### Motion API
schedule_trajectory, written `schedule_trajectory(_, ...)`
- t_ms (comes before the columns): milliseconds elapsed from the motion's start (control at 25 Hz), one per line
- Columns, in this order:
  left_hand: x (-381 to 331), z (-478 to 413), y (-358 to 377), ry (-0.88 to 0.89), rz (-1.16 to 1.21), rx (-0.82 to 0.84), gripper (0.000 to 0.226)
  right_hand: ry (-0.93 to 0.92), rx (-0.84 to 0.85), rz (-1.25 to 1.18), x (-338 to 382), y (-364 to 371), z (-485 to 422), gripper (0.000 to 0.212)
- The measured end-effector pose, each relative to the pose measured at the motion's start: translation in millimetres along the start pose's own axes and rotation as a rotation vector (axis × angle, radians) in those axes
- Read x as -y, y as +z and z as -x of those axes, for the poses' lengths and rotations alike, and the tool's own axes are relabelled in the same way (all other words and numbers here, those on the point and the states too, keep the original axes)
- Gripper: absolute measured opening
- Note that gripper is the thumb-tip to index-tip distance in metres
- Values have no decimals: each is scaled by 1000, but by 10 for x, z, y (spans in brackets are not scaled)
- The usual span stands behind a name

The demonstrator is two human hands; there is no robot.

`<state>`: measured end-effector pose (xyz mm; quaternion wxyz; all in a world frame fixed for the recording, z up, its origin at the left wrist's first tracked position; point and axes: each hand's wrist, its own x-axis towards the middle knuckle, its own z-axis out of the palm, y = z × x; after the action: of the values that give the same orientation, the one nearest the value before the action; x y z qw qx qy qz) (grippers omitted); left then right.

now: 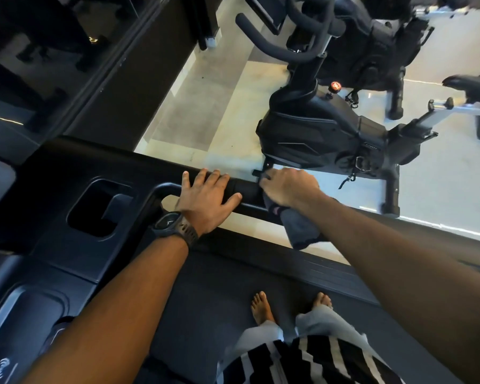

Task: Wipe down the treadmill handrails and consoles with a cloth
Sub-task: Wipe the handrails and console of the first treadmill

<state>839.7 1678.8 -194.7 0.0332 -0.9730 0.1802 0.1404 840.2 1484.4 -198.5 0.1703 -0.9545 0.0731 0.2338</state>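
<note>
Viewed from the head camera, we noted the left hand (205, 200) lying flat on the handrail (247, 191), fingers straight and spread, grasping nothing; a watch (169, 221) sat on that wrist. The right hand (288, 188) was just beside it on the same rail, fingers curled over the cloth (299, 228) and pressing it to the bar. The cloth was a dark grey piece, and much of it hung loose below the rail.

We judged three hazards. First, the left hand occupied the stretch of rail toward the console (53, 245), so a stroke in that direction would meet it or leave that section unwiped. Second, the loose tail of the cloth carried no pressure; if the grip slackened, the cloth could slide off the round bar and drop to the floor beside the treadmill belt (219, 286). Third, we saw bare feet (261, 309) on the belt, where leaning weight into the rail might cost footing.

As for containers, the console held a deep cup-holder recess (94, 209); its interior lay in shadow and we could not tell what it held. A shallower tray (36, 309) nearer the camera was partly hidden by the left forearm. An exercise bike (330, 134) stood beyond the rail.
</note>
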Motion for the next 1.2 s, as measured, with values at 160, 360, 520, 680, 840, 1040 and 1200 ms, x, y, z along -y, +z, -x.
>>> schedule_trajectory(160,-106,3,18,-11,-13,-1,68,-185,-189,198,35,218,412,52)
schedule_trajectory(360,-238,-1,27,-65,22,0,67,37,28,14,-286,-34,75,44)
schedule_trajectory(520,-315,12,38,-88,20,-30,65,-289,-152,117,-289,148,433,55)
schedule_trajectory(680,-389,7,21,-101,27,-7,66,-7,-13,-3,-451,-57,176,47)
schedule_trajectory(840,-449,7,36,-120,34,-25,65,-300,-147,141,-475,126,480,57)
schedule_trajectory(1040,-541,31,31,-116,31,2,65,-31,-126,194,-565,61,465,50)
schedule_trajectory(1200,-600,28,57,-131,34,-10,65,-213,-122,119,-649,72,447,52)
